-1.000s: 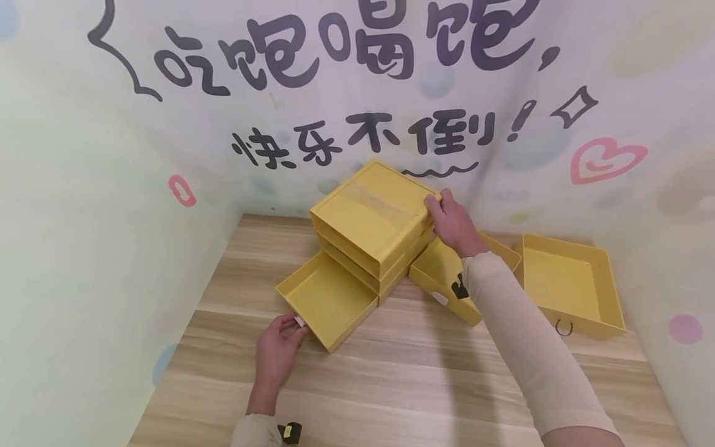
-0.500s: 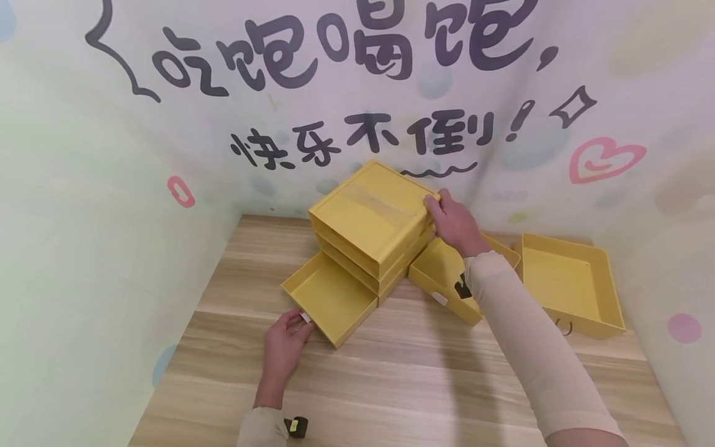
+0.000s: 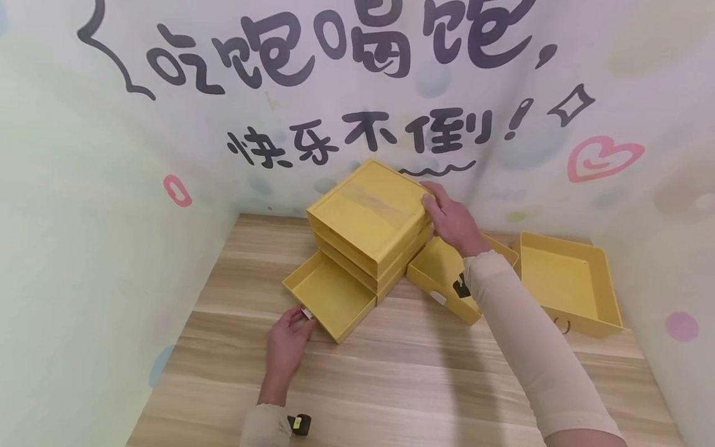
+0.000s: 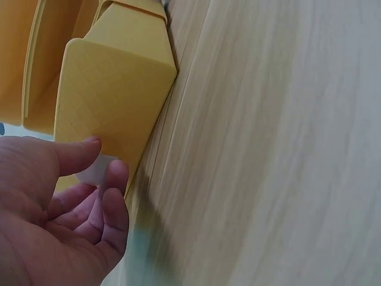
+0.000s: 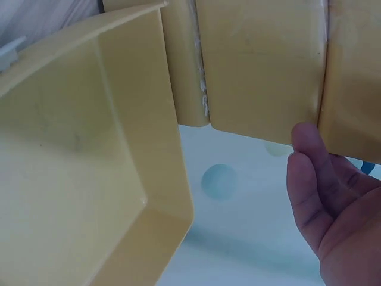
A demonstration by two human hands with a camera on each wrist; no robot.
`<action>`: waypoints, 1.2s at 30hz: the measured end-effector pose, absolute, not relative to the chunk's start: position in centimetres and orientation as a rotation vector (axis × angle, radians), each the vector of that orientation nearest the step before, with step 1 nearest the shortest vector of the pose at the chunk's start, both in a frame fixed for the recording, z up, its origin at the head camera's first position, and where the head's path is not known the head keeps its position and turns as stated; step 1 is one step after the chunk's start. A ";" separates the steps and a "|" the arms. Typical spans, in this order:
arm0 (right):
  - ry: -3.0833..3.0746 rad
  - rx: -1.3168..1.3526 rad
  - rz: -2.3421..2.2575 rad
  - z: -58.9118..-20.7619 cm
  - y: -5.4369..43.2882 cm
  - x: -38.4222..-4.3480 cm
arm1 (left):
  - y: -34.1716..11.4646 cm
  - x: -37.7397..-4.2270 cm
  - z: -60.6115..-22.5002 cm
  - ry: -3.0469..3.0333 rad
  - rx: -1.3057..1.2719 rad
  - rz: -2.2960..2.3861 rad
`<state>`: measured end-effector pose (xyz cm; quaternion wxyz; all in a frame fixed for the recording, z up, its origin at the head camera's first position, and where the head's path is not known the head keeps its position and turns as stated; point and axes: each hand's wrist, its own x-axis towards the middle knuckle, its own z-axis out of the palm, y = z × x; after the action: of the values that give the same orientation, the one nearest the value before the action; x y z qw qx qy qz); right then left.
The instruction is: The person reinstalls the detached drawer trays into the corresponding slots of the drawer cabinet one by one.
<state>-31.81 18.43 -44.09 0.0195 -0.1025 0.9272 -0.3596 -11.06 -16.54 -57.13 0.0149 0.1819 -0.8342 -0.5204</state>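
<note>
While the right hand (image 3: 454, 220) steadies the yellow drawer cabinet (image 3: 371, 220) by its top right edge, thumb on the side wall and fingers curled over the rim, the left hand (image 3: 287, 344) is at the front of the bottom drawer (image 3: 329, 295). That drawer sticks partway out of the cabinet, long axis running diagonally, front face pointing toward the desk's (image 3: 391, 379) near left corner. Left thumb and fingers pinch the small white pull tab (image 3: 306, 313) on the drawer front; the left wrist view shows the thumb on the yellow face and fingers curled under the tab. Cabinet sits near the desk's far edge, roughly mid-width, rotated so its open front faces near-left. Two loose drawers lie on the desk to its right: one (image 3: 447, 279) touching or just beside the cabinet, partly under the right forearm, the other (image 3: 570, 282) near the far right corner, open side up.
</note>
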 end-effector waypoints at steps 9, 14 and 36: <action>2.844 -0.300 -1.180 -43.9 18.5 -31.6 | -15.8 -11.5 -57.3 -2.606 0.528 -1.510; 2.828 -0.311 -1.246 -44.1 18.4 -31.5 | -15.7 -11.6 -57.1 -2.599 0.533 -1.507; 2.831 -0.301 -1.270 -44.7 18.5 -31.4 | -14.7 -12.9 -57.5 -2.598 0.525 -1.492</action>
<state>-31.42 18.51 -44.71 0.0119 -0.0966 0.9081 -0.4074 -12.85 -14.74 -57.45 0.0500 0.1725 -0.8531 -0.4898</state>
